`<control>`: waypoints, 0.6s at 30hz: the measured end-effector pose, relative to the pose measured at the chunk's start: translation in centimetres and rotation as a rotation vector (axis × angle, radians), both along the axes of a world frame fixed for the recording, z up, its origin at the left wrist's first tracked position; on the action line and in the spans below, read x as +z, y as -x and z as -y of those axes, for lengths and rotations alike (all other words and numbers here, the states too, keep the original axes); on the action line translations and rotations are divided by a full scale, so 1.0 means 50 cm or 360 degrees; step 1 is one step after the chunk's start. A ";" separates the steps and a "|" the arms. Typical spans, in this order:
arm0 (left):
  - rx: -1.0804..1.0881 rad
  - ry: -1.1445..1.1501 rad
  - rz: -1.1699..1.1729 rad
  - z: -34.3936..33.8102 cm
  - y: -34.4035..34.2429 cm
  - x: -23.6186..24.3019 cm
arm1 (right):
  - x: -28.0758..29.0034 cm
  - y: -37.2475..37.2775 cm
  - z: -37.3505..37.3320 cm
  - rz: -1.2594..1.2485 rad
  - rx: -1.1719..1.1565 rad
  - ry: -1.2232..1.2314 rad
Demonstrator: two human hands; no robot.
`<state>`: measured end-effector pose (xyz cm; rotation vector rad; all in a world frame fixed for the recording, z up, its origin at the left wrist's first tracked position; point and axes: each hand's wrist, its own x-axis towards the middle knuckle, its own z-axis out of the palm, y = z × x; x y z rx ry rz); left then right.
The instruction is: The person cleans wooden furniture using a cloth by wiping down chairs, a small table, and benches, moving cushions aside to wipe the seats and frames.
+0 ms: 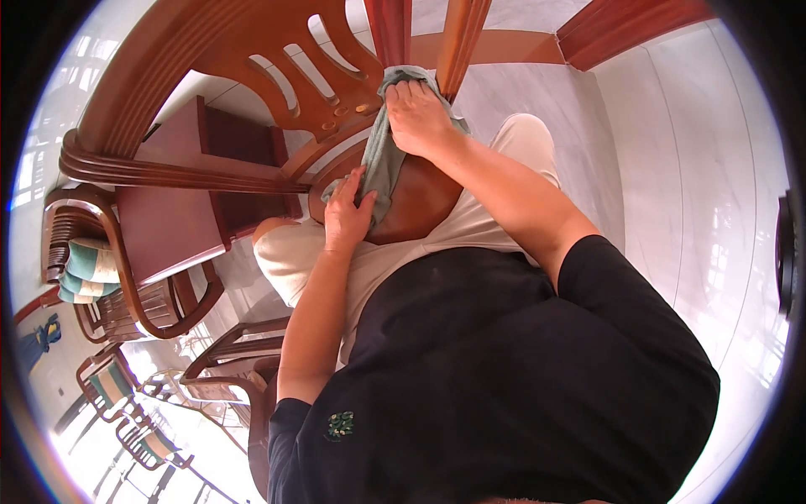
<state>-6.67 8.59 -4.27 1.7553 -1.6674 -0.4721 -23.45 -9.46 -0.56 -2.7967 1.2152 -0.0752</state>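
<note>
A grey-green cloth (384, 168) stretches over a brown wooden chair (424, 197) in front of me. My right hand (416, 118) is closed on the upper end of the cloth, which is bunched around the foot of a reddish wooden post (389, 34). Closer to my body, my left hand (347, 217) lies on the lower end of the cloth, its thumb and fingers apart. Part of the cloth sticks out beside those fingers. The chair's curved surface shows between my knees, and its slotted panel (302, 76) rises to the left of my right hand.
A second wooden post (463, 38) stands just right of the cloth. To the left are a dark red table (164, 223) and a wooden armchair (117, 252) with green and cream cushions (88, 269). Pale tiled wall (688, 168) runs along the right.
</note>
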 end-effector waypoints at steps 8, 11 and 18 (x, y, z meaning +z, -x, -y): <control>0.0268 -0.0564 -0.0315 -0.016 -0.024 -0.007 | -0.003 0.045 -0.124 0.0681 0.0143 0.0085; 0.0272 -0.0559 -0.0305 -0.012 -0.026 -0.018 | 0.013 0.035 -0.133 0.0899 0.0471 -0.0006; 0.0363 -0.0640 -0.0498 -0.007 -0.024 -0.019 | -0.012 0.003 -0.117 0.0515 0.0587 0.0095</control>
